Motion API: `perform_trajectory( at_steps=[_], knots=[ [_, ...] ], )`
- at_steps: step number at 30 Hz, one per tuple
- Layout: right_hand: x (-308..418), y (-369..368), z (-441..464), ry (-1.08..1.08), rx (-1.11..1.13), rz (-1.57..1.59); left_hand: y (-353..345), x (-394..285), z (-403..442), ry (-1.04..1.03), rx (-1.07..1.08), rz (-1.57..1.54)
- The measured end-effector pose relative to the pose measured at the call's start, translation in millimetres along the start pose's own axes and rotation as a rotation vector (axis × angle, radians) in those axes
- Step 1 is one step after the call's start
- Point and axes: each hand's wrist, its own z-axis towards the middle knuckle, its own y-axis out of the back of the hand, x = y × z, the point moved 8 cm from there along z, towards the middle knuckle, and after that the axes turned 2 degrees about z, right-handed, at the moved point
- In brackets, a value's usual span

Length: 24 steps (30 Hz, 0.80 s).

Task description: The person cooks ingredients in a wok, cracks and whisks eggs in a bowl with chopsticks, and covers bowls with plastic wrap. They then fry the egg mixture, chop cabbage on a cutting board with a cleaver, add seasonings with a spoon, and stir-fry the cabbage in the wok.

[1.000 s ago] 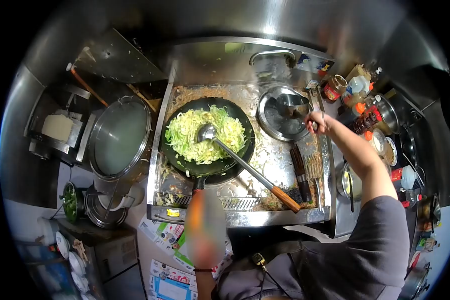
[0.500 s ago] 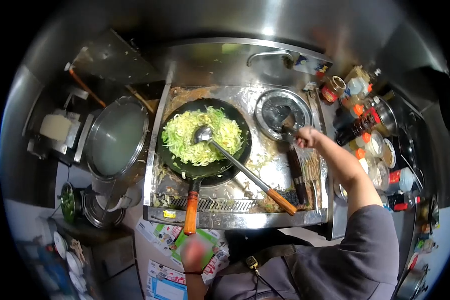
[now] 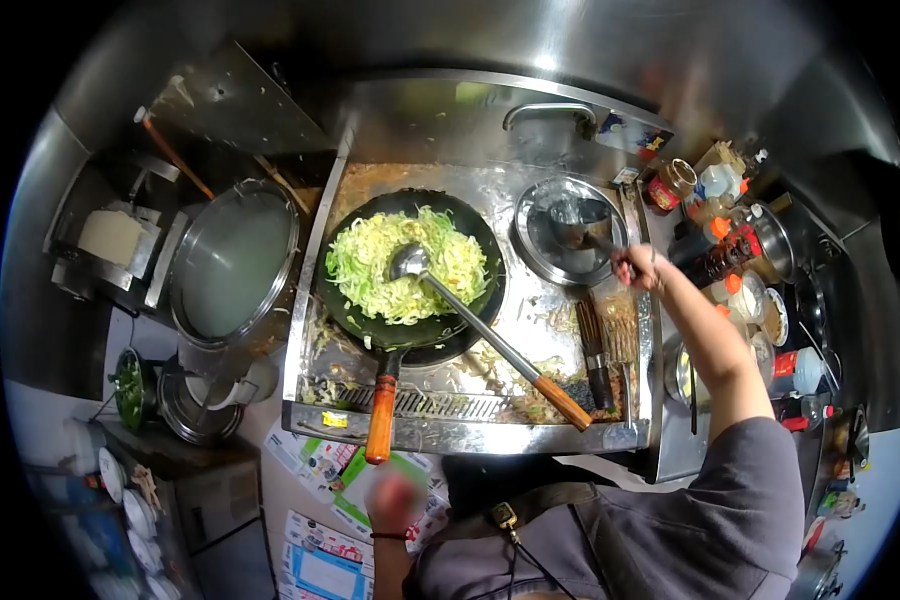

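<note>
A black wok on the stove holds a heap of shredded pale-green cabbage. Lying in it is a steel ladle, its wooden handle over the stove's front edge. The wok's wooden handle points toward me. My left hand is below that handle, apart from it and smeared, so its fingers are unclear. At the back right, my right hand is closed round the handle of a dark scoop. The scoop is tilted over a steel basin of water.
Left of the stove stands a big pot of cloudy liquid. A faucet is on the back wall. Bamboo brushes lie right of the wok. Jars and bottles crowd the right side. Flattened cardboard covers the floor.
My right hand has moved slightly up and right with the scoop, which now shows its brownish side and clear water at the basin. The ladle still lies in the wok.
</note>
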Motion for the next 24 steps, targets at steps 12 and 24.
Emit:
perform_trajectory(
  at_steps=[12, 24],
  knots=[
    [185, -114, -18, 1.677, -0.657, -1.318, 45, 36, -2, -0.145, -0.108, 0.796],
    [111, -119, -74, 1.179, -0.443, -1.816, -60, -15, -38, 0.21, -0.129, -0.297]
  ],
)
